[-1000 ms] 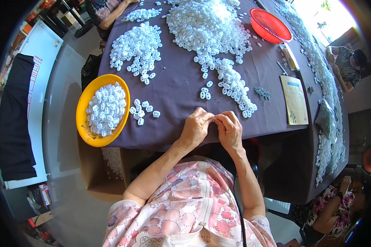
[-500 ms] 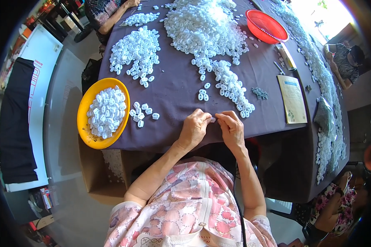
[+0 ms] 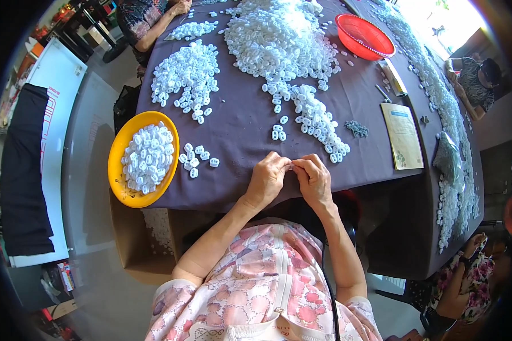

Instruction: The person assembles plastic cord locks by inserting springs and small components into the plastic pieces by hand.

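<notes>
Two-handed pinch above a dark tablecloth (image 3: 233, 131): the left hand (image 3: 267, 177) and right hand (image 3: 315, 181), to the right of the yellow bowl (image 3: 132, 198), are drawn together, thumb to finger, on a small white piece (image 3: 290, 166) (mostly hidden by the grip). White two-holed oval pieces (image 3: 148, 154) fill the bowl; more lie heaped beyond it. Lettered surfaces: a white panel (image 3: 65, 68) with red characters, left of the bowl; a tan packet (image 3: 403, 136) with small print, far to its right

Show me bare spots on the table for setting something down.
The widest bare cloth lies ahead of the left hand, between the left pile and the white trail; a smaller patch separates the right hand from the booklet. It's crowded at the heap and yellow bowl.
</notes>
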